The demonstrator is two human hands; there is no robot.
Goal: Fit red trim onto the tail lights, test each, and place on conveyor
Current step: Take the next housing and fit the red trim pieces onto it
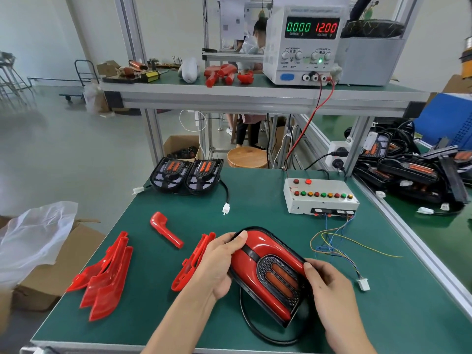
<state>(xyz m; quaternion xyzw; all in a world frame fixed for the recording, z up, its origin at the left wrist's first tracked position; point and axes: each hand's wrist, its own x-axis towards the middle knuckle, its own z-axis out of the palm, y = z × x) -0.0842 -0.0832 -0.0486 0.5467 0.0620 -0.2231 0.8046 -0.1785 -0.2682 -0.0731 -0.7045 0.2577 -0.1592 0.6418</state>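
The person held one tail light (270,274) above the near edge of the worktop (255,200), a little toward its right side. The left hand (219,261) gripped its rounded upper end, the thumb laid over the black rim. The right hand (329,290) pinched the right edge, fingers curled round the side. The red trim (258,242) already sat on the black housing around the amber lamp insert, though I could not tell if every clip was home.

The piece looked to me like a hard moulded shell, light and stiff, with a glossy face that may slip or scratch. I judged the black rim the best place to take hold, as both hands did, and not the shiny red face or the lens. Its black cable (249,325) hung in a loop below and could catch on the edge.

Loose trim pieces (107,274) lay near the left edge, thin and probably easy to bend. Two bare housings (186,175) stood at the far edge. The test box (320,196) stood toward the far right corner, its white connector (364,284) lying near the right hand.
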